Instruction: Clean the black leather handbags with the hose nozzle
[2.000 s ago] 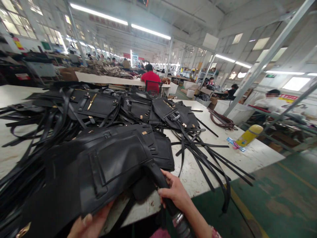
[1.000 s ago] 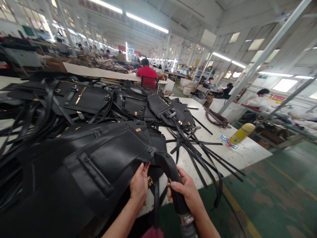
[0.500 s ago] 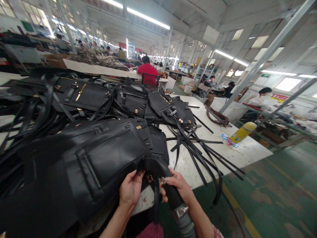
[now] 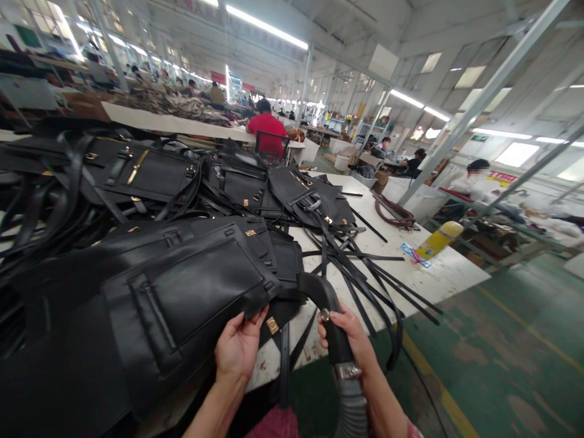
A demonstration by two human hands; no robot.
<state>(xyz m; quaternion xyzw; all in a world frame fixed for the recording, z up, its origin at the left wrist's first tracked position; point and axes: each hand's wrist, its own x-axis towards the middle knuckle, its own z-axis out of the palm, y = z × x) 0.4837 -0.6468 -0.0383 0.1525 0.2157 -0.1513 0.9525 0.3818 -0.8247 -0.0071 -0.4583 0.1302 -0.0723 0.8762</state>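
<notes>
A large black leather bag panel point(image 4: 182, 292) with a stitched front pocket lies at the near edge of the white table point(image 4: 438, 274). My left hand point(image 4: 237, 347) grips its lower right edge, fingers curled over the leather. A small gold clasp point(image 4: 272, 325) shows just beside that hand. My right hand point(image 4: 351, 337) is wrapped round a black curved nozzle point(image 4: 322, 298) joined to a grey ribbed hose point(image 4: 351, 401). The nozzle's tip points at the panel's right corner.
More black bag panels point(image 4: 292, 194) and several loose black straps point(image 4: 365, 267) cover the table. A yellow bottle point(image 4: 438, 239) lies near the far right edge. Other people sit at tables behind. Green floor point(image 4: 502, 365) lies to the right.
My left hand came up from under the panel to grip its right edge. My right hand drew the nozzle slightly right, away from the panel's corner.
</notes>
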